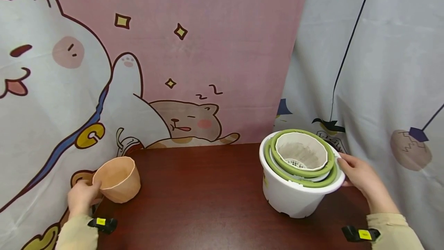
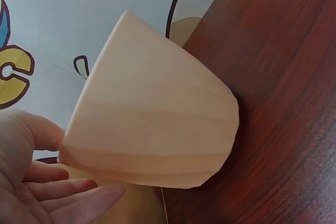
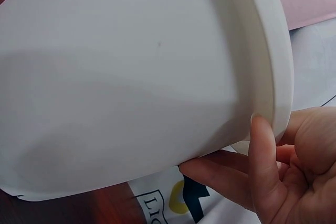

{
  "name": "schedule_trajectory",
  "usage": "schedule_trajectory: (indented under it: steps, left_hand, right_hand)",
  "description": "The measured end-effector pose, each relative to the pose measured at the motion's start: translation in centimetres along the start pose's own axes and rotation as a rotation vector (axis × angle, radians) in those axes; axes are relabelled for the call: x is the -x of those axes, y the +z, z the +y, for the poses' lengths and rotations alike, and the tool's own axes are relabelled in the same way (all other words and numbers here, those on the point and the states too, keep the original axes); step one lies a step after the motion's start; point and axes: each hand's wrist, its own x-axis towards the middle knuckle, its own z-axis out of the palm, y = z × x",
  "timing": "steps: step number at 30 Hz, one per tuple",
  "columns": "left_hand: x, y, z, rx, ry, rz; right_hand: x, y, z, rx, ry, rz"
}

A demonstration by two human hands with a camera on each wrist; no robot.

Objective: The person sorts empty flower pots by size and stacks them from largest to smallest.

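Observation:
A peach-coloured faceted flower pot [image 1: 122,188] stands at the left of the table. My left hand [image 1: 82,196] pinches its rim, the thumb at the edge and the other fingers outside the wall, as the left wrist view shows the pot [image 2: 152,114] up close. On the right is a large white pot [image 1: 293,200] with smaller pots nested in it: green-rimmed ones [image 1: 331,157] and an innermost white pot [image 1: 301,149] with a perforated bottom. My right hand [image 1: 359,174] grips the large pot's rim on its right side; the right wrist view shows fingers [image 3: 262,156] under that rim.
A dark red-brown wooden table [image 1: 201,196] lies between the two pots. Behind it hangs a pink cloth [image 1: 222,49] with cartoon cats, and a pale cloth [image 1: 374,68] hangs at the right. Both pots stand close to the cloths.

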Motion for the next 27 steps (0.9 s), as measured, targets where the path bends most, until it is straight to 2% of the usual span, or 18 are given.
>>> schedule_trajectory:
  steps: [9,12,16,21,27]
  left_hand:
    - [0.09,0.45,0.25,0.063,0.024,-0.016]
    - [0.14,0.61,0.34,0.070,0.025,-0.003]
    - [0.23,0.78,0.43,0.089,0.012,0.016]
    - [0.24,0.81,0.66,0.127,-0.026,-0.003]
    - [0.40,0.80,0.81,0.168,-0.033,-0.013]
  right_hand:
    - [0.05,0.04,-0.03,-0.008,-0.003,-0.002]
    - [0.10,0.01,-0.05,-0.002,-0.002,0.000]
    - [0.11,-0.03,-0.09,0.002,-0.003,-0.001]
    - [0.06,-0.04,-0.03,0.000,-0.003,-0.002]
    - [0.05,-0.03,0.02,-0.001,0.008,0.004]
